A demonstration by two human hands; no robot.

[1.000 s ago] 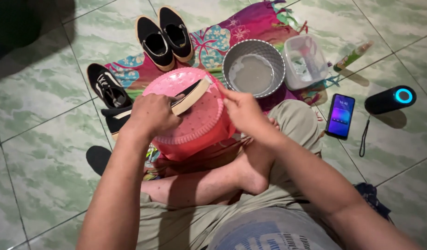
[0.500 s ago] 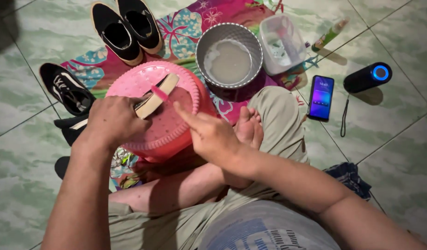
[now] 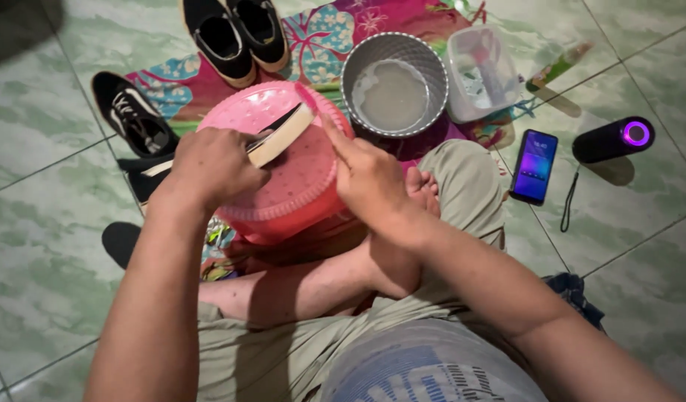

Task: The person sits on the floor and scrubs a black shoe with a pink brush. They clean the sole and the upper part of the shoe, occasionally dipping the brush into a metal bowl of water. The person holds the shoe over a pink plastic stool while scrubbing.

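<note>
A pink perforated basket [image 3: 302, 190] sits upturned between my bare legs. My left hand [image 3: 209, 167] is shut on a wooden scrub brush [image 3: 282, 135] with dark bristles, which lies tilted across the basket's top. My right hand [image 3: 369, 179] grips the basket's right rim, index finger stretched along the edge toward the brush. A black shoe [image 3: 146, 175] lies partly hidden under my left wrist.
A grey basin [image 3: 393, 85] of cloudy water and a clear plastic tub [image 3: 481, 71] stand on a colourful mat [image 3: 328, 37]. A pair of black shoes [image 3: 235, 33] and a single shoe [image 3: 131, 112] lie at the far left. A phone [image 3: 534, 165] and a black speaker [image 3: 611, 139] lie at the right.
My right hand dropped from the brush's end to the basket's right rim. The brush stays on the basket in my left hand. The view shifted a little.
</note>
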